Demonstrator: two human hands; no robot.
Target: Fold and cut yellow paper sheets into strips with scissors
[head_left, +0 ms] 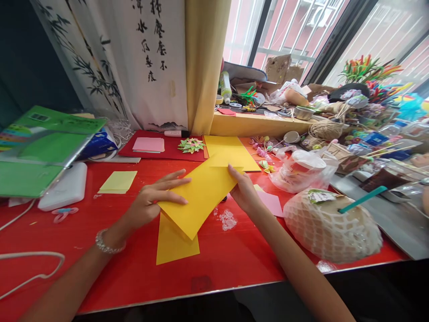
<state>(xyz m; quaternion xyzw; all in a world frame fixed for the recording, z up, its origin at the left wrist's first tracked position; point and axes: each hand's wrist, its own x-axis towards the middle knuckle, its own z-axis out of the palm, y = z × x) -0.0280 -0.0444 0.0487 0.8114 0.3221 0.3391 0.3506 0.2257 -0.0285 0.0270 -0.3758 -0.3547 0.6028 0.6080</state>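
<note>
Both hands hold a sheet of yellow paper (201,192), tilted above the red table. My left hand (157,197) has its fingers over the left edge of the sheet, thumb out of sight. With its thumb on top near the upper right corner, my right hand (244,188) pinches the paper. Beneath the sheet, another yellow piece (176,250) lies partly covered on the tabletop. Behind it rests a stack of yellow paper (231,150), beside a folded green and pink paper flower (191,145) on red sheets (134,152).
A coconut in foam netting (331,228) with a teal straw stands at right, by a plastic-wrapped cup (306,165). Craft clutter crowds the windowsill (268,123). At left are pale yellow notes (118,182), small scissors (65,213) and a green paper pack (43,152).
</note>
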